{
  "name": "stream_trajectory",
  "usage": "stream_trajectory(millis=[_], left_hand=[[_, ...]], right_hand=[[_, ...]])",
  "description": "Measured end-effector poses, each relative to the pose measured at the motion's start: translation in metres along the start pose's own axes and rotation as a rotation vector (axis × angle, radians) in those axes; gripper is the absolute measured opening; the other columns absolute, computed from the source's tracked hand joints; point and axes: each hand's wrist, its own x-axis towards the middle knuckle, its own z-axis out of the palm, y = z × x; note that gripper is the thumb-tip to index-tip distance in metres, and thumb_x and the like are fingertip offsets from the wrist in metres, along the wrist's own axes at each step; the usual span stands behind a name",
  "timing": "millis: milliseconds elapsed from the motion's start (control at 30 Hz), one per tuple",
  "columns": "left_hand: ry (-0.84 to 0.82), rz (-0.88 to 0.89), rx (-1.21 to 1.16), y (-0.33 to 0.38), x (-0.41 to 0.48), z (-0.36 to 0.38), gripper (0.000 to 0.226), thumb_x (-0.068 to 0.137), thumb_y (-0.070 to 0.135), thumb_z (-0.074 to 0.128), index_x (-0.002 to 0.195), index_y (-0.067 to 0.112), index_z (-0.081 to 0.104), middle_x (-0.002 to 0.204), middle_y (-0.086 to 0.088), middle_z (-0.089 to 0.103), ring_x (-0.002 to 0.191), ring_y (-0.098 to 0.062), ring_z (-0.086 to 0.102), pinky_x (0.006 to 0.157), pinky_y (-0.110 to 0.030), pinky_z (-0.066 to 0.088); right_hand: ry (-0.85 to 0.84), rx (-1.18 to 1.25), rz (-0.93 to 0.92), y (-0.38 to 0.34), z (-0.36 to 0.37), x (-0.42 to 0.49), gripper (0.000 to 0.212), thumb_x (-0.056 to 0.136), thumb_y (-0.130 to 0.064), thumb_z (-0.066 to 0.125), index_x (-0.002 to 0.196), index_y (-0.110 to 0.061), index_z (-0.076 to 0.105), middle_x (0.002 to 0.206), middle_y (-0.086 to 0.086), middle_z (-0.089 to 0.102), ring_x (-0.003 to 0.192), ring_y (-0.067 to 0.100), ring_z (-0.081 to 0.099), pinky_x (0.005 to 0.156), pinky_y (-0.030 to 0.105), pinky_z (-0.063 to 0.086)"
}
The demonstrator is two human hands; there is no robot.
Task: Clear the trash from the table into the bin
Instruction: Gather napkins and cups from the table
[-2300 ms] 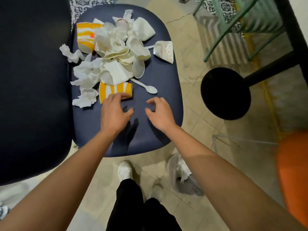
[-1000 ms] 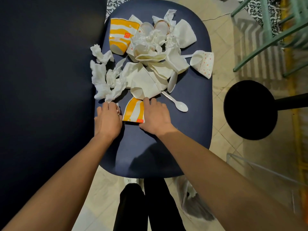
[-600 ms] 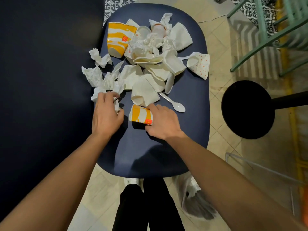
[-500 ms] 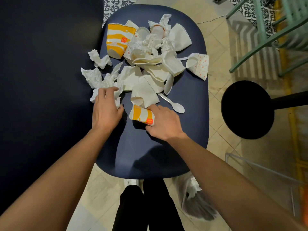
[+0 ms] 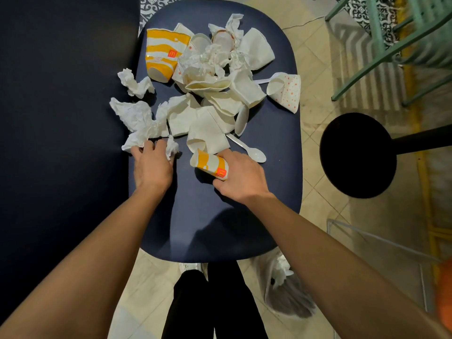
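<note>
The left grip curls its fingers on the crumpled napkins at the counter's left edge. The small striped cup lies on its side with its mouth pointing left. The right grip holds its bottom end. A second ago the cup lay flat between both. The bin bag sits on the floor, nearer the right grip.

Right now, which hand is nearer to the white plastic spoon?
Right. The right hand, gripping a small orange-striped paper cup, sits just beside the white plastic spoon; the left hand grips crumpled white napkins farther left.
</note>
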Motion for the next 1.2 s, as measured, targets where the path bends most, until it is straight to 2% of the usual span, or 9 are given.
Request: stream_trajectory(millis=[133, 233, 300, 500, 633, 767, 900, 1067, 1200], left_hand=[[0.029, 0.026, -0.014, 0.0, -0.005, -0.003, 0.037, 0.098, 0.033, 0.039, 0.117, 0.004, 0.052, 0.113, -0.021, 0.052, 0.114, -0.038, 0.039, 0.085, -0.041, 0.038], [0.082, 0.049, -0.113, -0.001, -0.013, -0.006, 0.031, 0.096, 0.028, 0.04, 0.089, 0.002, 0.057, 0.093, -0.017, 0.051, 0.089, -0.033, 0.049, 0.067, -0.037, 0.037], [0.081, 0.079, -0.13, -0.001, -0.02, -0.01, 0.028, 0.095, 0.024, 0.041, 0.079, 0.004, 0.053, 0.084, -0.01, 0.046, 0.075, -0.027, 0.045, 0.063, -0.034, 0.033], [0.009, 0.174, -0.265, 0.013, -0.042, -0.02, 0.01, 0.094, 0.02, 0.044, 0.095, 0.01, 0.045, 0.095, -0.007, 0.045, 0.082, -0.024, 0.045, 0.07, -0.033, 0.033], [-0.058, 0.33, -0.27, 0.021, -0.054, -0.018, 0.032, 0.091, 0.012, 0.044, 0.123, 0.017, 0.046, 0.121, -0.01, 0.047, 0.104, -0.031, 0.05, 0.081, -0.036, 0.037], [-0.11, 0.427, -0.358, 0.035, -0.072, -0.01, 0.054, 0.086, 0.003, 0.044, 0.132, 0.032, 0.036, 0.13, -0.003, 0.047, 0.107, -0.027, 0.052, 0.087, -0.036, 0.04], [-0.152, 0.472, -0.363, 0.052, -0.093, 0.001, 0.054, 0.087, 0.003, 0.043, 0.127, 0.039, 0.035, 0.112, 0.003, 0.052, 0.085, -0.019, 0.051, 0.074, -0.03, 0.038], [-0.171, 0.552, -0.319, 0.073, -0.111, 0.019, 0.022, 0.09, 0.01, 0.045, 0.104, 0.027, 0.048, 0.099, 0.008, 0.052, 0.086, -0.018, 0.05, 0.071, -0.028, 0.035], [-0.212, 0.586, -0.348, 0.109, -0.153, 0.044, 0.013, 0.088, 0.012, 0.05, 0.093, 0.024, 0.048, 0.092, 0.005, 0.055, 0.081, -0.017, 0.05, 0.067, -0.028, 0.036]], right_hand=[[0.017, 0.02, 0.015, 0.0, 0.002, -0.003, 0.048, 0.076, -0.036, 0.066, 0.118, -0.023, 0.05, 0.107, 0.001, 0.06, 0.1, 0.022, 0.055, 0.075, 0.031, 0.038], [0.033, 0.041, 0.029, -0.002, 0.0, -0.006, 0.047, 0.075, -0.036, 0.066, 0.118, -0.022, 0.05, 0.107, 0.001, 0.061, 0.099, 0.022, 0.056, 0.074, 0.03, 0.04], [0.041, 0.067, 0.044, -0.004, -0.003, -0.01, 0.047, 0.076, -0.035, 0.067, 0.118, -0.022, 0.051, 0.107, 0.001, 0.061, 0.099, 0.022, 0.056, 0.074, 0.031, 0.043], [0.087, 0.136, 0.106, -0.006, -0.008, -0.027, 0.051, 0.076, -0.035, 0.069, 0.122, -0.025, 0.05, 0.113, -0.001, 0.061, 0.103, 0.019, 0.057, 0.079, 0.034, 0.049], [0.132, 0.179, 0.159, -0.001, -0.006, -0.044, 0.047, 0.078, -0.036, 0.069, 0.119, -0.023, 0.05, 0.113, -0.001, 0.06, 0.1, 0.019, 0.057, 0.077, 0.032, 0.047], [0.182, 0.24, 0.212, 0.012, -0.003, -0.067, 0.044, 0.08, -0.036, 0.068, 0.116, -0.022, 0.047, 0.11, 0.0, 0.06, 0.097, 0.018, 0.058, 0.074, 0.031, 0.045], [0.229, 0.277, 0.273, 0.032, 0.0, -0.094, 0.043, 0.083, -0.037, 0.065, 0.114, -0.02, 0.042, 0.108, 0.002, 0.06, 0.09, 0.021, 0.056, 0.068, 0.029, 0.039], [0.237, 0.289, 0.356, 0.062, 0.004, -0.126, 0.042, 0.083, -0.041, 0.063, 0.11, -0.021, 0.039, 0.104, 0.003, 0.062, 0.086, 0.022, 0.057, 0.068, 0.033, 0.046], [0.271, 0.316, 0.439, 0.105, 0.01, -0.175, 0.04, 0.08, -0.038, 0.064, 0.109, -0.02, 0.042, 0.101, 0.004, 0.063, 0.085, 0.026, 0.06, 0.068, 0.034, 0.048]])
